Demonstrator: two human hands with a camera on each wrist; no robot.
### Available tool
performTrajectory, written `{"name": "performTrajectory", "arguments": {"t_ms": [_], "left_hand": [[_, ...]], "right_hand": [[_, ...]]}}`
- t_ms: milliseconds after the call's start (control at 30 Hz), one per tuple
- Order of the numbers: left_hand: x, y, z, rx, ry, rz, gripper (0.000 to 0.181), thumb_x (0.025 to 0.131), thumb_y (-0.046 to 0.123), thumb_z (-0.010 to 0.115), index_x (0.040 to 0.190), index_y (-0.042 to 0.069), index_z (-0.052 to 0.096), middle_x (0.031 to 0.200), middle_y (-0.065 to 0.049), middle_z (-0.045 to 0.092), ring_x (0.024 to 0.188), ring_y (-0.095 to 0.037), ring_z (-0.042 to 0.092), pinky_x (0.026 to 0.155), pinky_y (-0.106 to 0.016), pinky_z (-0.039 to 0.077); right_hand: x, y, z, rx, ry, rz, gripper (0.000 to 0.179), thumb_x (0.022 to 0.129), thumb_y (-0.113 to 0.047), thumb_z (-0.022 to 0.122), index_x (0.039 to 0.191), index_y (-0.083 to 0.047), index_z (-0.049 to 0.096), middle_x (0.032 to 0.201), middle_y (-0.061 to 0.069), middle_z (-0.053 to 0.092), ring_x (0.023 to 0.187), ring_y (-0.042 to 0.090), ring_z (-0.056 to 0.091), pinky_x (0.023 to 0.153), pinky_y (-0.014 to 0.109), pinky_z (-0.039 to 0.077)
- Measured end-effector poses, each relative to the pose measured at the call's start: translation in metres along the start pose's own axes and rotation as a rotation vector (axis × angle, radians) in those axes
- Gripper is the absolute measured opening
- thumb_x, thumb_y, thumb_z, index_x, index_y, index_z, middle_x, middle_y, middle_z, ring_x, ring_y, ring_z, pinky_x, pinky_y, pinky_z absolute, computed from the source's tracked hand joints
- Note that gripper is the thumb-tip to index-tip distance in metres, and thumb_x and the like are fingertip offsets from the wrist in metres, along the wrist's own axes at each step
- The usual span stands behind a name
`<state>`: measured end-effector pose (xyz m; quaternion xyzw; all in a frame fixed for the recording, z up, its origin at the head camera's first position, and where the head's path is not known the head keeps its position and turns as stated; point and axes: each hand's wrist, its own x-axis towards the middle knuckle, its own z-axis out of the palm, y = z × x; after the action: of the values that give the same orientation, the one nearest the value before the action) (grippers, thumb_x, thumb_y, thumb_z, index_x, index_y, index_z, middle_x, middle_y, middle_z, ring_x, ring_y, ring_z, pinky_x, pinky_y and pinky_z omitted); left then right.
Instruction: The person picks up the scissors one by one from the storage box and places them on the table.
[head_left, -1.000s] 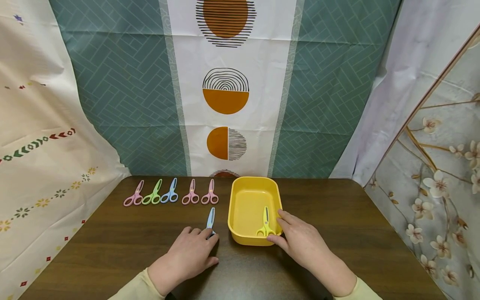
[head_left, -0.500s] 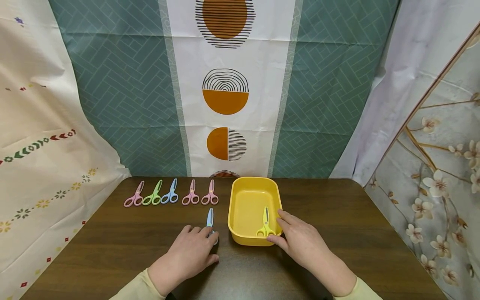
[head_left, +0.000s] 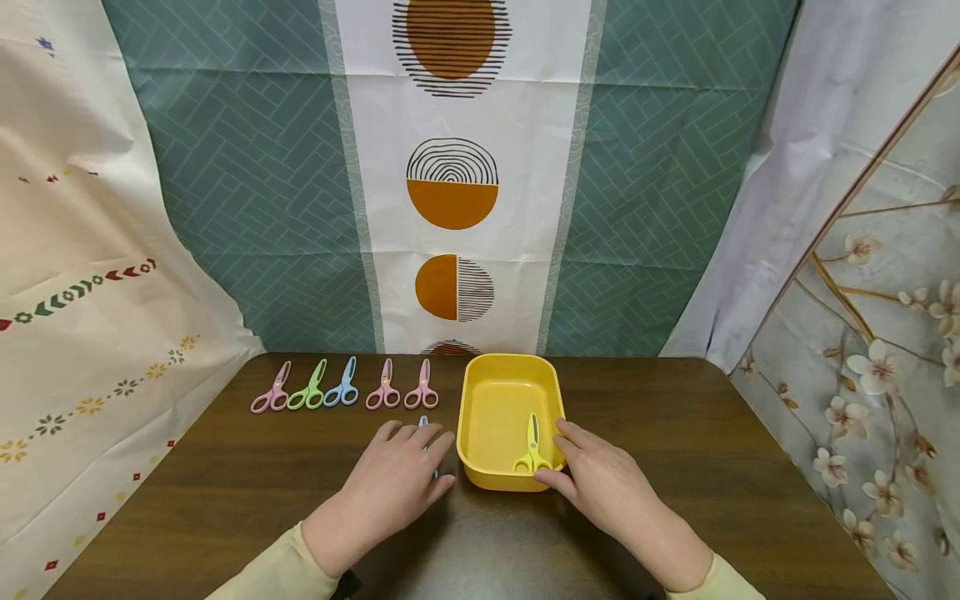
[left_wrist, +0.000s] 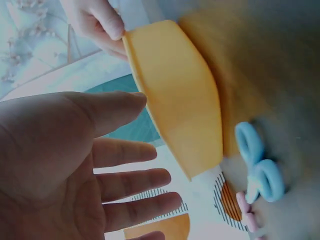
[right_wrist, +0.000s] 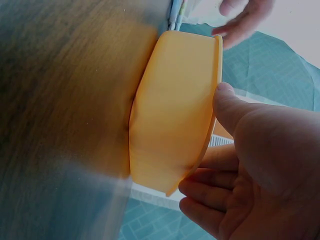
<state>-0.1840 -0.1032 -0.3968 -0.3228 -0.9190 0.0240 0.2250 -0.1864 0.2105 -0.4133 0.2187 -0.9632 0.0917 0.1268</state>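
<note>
My left hand (head_left: 393, 475) hovers over a pair of blue scissors (left_wrist: 256, 172), palm down, with its fingers fairly straight and spread. From the head view the hand covers most of these scissors, but the left wrist view shows their handles lying on the table apart from the fingers. My right hand (head_left: 600, 471) holds the near right corner of a yellow plastic bin (head_left: 487, 481), thumb on the front rim and fingers curled at the right side. Inside the bin, yellow scissors (head_left: 533, 442) lie with blades pointing away from me.
Along the table's back left, a row of scissors lies with blades pointing away: pink (head_left: 281, 383), green (head_left: 316, 383), blue (head_left: 348, 379), then two more pink (head_left: 386, 383). Behind the dark wooden table (head_left: 675, 433) hangs a patterned curtain (head_left: 645, 208).
My left hand has lifted off the blue scissors and shifted slightly forward and right; its fingers were over the handles before. The right hand and the bin stay put.
</note>
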Motion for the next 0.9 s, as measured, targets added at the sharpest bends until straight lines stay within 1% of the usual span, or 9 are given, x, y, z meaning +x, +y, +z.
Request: {"name": "performTrajectory", "arguments": {"t_ms": [100, 200, 267, 433, 500, 667, 900], "left_hand": [[0.009, 0.002, -0.003, -0.011, 0.028, 0.016, 0.047, 0.095, 0.041, 0.087, 0.128, 0.011, 0.074, 0.126, -0.009, 0.074, 0.109, -0.033, 0.073, 0.098, -0.057, 0.054], [0.018, 0.004, -0.006, -0.023, 0.027, 0.02, 0.045, 0.097, 0.042, 0.086, 0.129, 0.011, 0.075, 0.126, -0.009, 0.074, 0.111, -0.032, 0.073, 0.101, -0.057, 0.053], [0.025, 0.006, -0.007, -0.03, 0.011, 0.018, 0.047, 0.098, 0.043, 0.085, 0.131, 0.011, 0.075, 0.128, -0.009, 0.074, 0.114, -0.032, 0.073, 0.103, -0.057, 0.053], [0.04, 0.01, -0.008, -0.028, -0.051, 0.01, 0.052, 0.099, 0.045, 0.084, 0.136, 0.011, 0.075, 0.132, -0.011, 0.074, 0.119, -0.034, 0.072, 0.109, -0.059, 0.051], [0.045, 0.012, -0.008, -0.027, -0.063, 0.013, 0.053, 0.099, 0.045, 0.084, 0.138, 0.011, 0.074, 0.133, -0.011, 0.074, 0.119, -0.034, 0.072, 0.11, -0.06, 0.05], [0.056, 0.016, -0.005, -0.015, -0.082, 0.022, 0.052, 0.1, 0.046, 0.083, 0.139, 0.013, 0.074, 0.134, -0.01, 0.074, 0.12, -0.033, 0.072, 0.108, -0.058, 0.051], [0.07, 0.02, 0.001, -0.038, -0.138, 0.023, 0.052, 0.101, 0.045, 0.082, 0.14, 0.013, 0.074, 0.135, -0.01, 0.074, 0.122, -0.032, 0.071, 0.108, -0.057, 0.051]], "right_hand": [[0.0, 0.001, 0.0, 0.002, 0.002, -0.001, 0.073, 0.098, -0.055, 0.079, 0.141, 0.003, 0.071, 0.154, 0.02, 0.063, 0.138, 0.036, 0.065, 0.107, 0.054, 0.056], [0.0, 0.001, 0.0, 0.002, 0.003, -0.001, 0.071, 0.098, -0.054, 0.08, 0.141, 0.003, 0.071, 0.154, 0.02, 0.063, 0.137, 0.037, 0.066, 0.107, 0.054, 0.056], [0.0, 0.001, 0.0, 0.003, 0.007, -0.005, 0.07, 0.098, -0.052, 0.081, 0.14, 0.003, 0.072, 0.153, 0.02, 0.063, 0.136, 0.037, 0.066, 0.106, 0.054, 0.057], [-0.001, 0.001, 0.0, 0.0, 0.029, -0.018, 0.067, 0.098, -0.05, 0.082, 0.138, 0.002, 0.073, 0.152, 0.02, 0.064, 0.135, 0.037, 0.067, 0.106, 0.054, 0.057], [-0.001, 0.001, 0.0, -0.001, 0.037, -0.021, 0.067, 0.098, -0.051, 0.081, 0.138, 0.002, 0.073, 0.152, 0.02, 0.065, 0.135, 0.037, 0.067, 0.106, 0.053, 0.057], [-0.001, 0.001, 0.0, -0.001, 0.043, -0.024, 0.066, 0.098, -0.05, 0.081, 0.137, 0.002, 0.074, 0.151, 0.02, 0.065, 0.134, 0.036, 0.068, 0.105, 0.053, 0.058], [0.0, 0.002, 0.001, -0.002, 0.033, -0.01, 0.069, 0.098, -0.054, 0.08, 0.14, 0.001, 0.073, 0.151, 0.019, 0.065, 0.135, 0.036, 0.067, 0.104, 0.053, 0.058]]}}
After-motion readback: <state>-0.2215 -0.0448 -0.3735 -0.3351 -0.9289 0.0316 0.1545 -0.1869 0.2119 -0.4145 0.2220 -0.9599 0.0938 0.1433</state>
